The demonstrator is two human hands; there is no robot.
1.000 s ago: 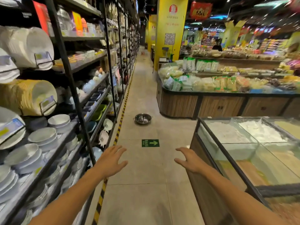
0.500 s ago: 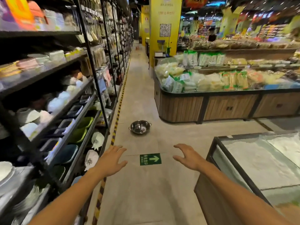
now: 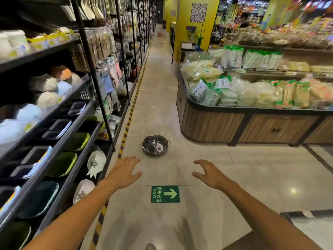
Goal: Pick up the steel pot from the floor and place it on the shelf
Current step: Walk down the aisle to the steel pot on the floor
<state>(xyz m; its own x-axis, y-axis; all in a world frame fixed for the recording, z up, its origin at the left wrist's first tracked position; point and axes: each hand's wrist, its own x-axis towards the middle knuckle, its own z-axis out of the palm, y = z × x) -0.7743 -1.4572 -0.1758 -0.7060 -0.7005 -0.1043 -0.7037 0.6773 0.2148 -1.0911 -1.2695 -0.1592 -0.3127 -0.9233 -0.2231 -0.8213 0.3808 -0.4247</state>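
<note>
A shiny steel pot (image 3: 155,144) with two small side handles and a round sticker inside sits upright on the tiled aisle floor. Both my arms reach forward toward it. My left hand (image 3: 123,173) hovers with fingers spread, short of the pot and to its left. My right hand (image 3: 210,173) is also spread and empty, short of the pot and to its right. Neither hand touches the pot. A black metal shelf unit (image 3: 86,112) with trays, bowls and plates runs along the left side.
A green exit sticker (image 3: 165,193) lies on the floor between my arms. Yellow-black tape (image 3: 126,129) lines the shelf base. A wooden display counter (image 3: 212,123) with bagged goods stands at the right. A glass-topped bin corner (image 3: 306,221) shows at lower right.
I have walked forward along the aisle: the pot is nearer and larger, the exit sticker now lies between my forearms, and the glass bin has slid off to the right. Both hands stay spread.
</note>
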